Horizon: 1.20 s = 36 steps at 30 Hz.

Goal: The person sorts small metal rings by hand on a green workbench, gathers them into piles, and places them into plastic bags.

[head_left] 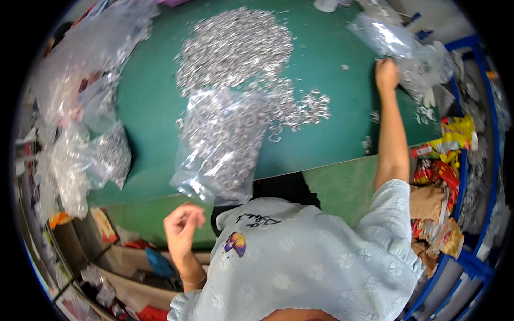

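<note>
My left hand [183, 220] hangs in front of the table's near edge, its fingers curled loosely with nothing visible in them. Just beyond it lies a clear plastic bag [219, 142] filled with small silvery ring-shaped metal pieces, its lower end jutting over the edge. My right hand [386, 75] reaches far out to the right side of the table, fingers closed and slightly blurred; whatever they may hold is hidden. Right beside that hand rests a clear bag [417, 75] with metal pieces inside. A large heap of metal pieces [235, 48] spreads over the green tabletop [332, 136].
More clear plastic bags [69, 128] are piled along the left, one bag [113, 155] holding metal pieces. A few loose pieces [375, 116] lie near my right forearm. Blue shelving [476, 267] and snack packets [444, 176] stand close on the right. Cardboard boxes [134, 273] sit at lower left.
</note>
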Available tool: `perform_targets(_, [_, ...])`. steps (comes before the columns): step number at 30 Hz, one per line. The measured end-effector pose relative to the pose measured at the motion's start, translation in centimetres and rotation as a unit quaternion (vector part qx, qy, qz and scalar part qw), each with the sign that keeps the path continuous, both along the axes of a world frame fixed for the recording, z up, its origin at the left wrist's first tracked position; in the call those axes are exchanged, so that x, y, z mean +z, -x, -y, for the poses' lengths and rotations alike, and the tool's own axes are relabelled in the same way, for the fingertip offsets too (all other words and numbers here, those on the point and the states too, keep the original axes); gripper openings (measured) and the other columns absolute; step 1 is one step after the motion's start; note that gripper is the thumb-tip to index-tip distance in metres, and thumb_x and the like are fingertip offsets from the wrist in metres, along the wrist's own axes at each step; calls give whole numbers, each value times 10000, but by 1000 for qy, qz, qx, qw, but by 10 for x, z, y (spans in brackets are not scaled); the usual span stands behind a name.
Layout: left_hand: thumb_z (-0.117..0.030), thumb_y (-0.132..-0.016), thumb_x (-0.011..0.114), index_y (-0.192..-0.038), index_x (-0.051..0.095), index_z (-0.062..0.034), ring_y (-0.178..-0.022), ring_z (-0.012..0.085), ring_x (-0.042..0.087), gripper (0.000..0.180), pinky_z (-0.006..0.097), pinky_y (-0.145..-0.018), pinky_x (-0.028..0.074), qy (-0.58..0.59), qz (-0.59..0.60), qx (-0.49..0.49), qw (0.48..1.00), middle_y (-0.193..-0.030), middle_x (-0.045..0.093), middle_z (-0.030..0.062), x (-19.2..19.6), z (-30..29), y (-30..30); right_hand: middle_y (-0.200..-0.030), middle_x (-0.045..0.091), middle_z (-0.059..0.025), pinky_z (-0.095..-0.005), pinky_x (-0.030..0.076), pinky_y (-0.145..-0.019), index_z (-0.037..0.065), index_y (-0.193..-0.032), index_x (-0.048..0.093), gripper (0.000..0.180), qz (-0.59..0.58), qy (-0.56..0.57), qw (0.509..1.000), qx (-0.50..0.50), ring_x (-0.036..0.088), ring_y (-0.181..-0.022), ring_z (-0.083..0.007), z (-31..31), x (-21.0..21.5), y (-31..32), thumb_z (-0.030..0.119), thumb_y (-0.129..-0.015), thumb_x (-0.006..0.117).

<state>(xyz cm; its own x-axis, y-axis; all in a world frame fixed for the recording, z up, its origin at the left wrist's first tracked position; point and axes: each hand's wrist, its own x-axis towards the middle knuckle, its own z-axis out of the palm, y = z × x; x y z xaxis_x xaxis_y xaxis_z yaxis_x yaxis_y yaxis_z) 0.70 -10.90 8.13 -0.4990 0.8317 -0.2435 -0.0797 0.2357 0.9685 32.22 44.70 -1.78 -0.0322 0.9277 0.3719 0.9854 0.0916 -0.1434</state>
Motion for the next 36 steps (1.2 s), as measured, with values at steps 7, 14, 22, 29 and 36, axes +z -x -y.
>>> perform_targets(7, [88, -761, 607, -1077, 634, -25, -1061, 315, 570, 336, 357, -880, 455, 48, -384, -48, 921, -1150, 605, 146, -40, -43, -14, -962, 644, -191, -477, 504, -723, 17, -1012, 604, 327, -25, -92, 992, 84, 631, -879, -377, 53, 28, 49, 319, -888, 579])
perform_targets(14, [-161, -747, 722, -1286, 494, -76, -1294, 449, 324, 591, 543, -1014, 313, 18, -502, -177, 847, -1427, 347, 182, -53, -97, -11, -1067, 590, -105, -407, 423, -893, 51, -1094, 594, 469, -153, 161, 719, 658, 551, -1016, -304, 265, 83, 137, 234, -701, 772])
perform_targets(22, [-166, -823, 595, -1382, 363, -63, -1330, 484, 229, 614, 538, -1080, 235, 14, -505, -215, 836, -1443, 278, 238, -69, -137, 6, -852, 553, -105, -386, 400, -721, 4, -982, 582, 324, -101, 69, 704, 700, 536, -839, -256, 359, 64, 178, 130, -703, 687])
perform_targets(29, [-93, -846, 597, -1332, 436, -34, -1287, 338, 406, 516, 406, -1058, 336, -89, -359, -157, 916, -1385, 428, 165, -44, -138, 46, -637, 565, -70, -344, 416, -613, 28, -817, 610, 92, -302, 118, 747, 580, 528, -569, -219, 305, 116, 196, -7, -735, 634])
perform_targets(36, [-68, -809, 625, -1213, 516, -18, -1176, 376, 473, 421, 386, -978, 407, 109, -447, -284, 841, -1273, 506, 193, 15, -120, 43, -621, 556, -2, -200, 414, -558, -9, -894, 653, 122, -380, 170, 768, 486, 485, -598, -40, 281, 144, 188, -34, -775, 639])
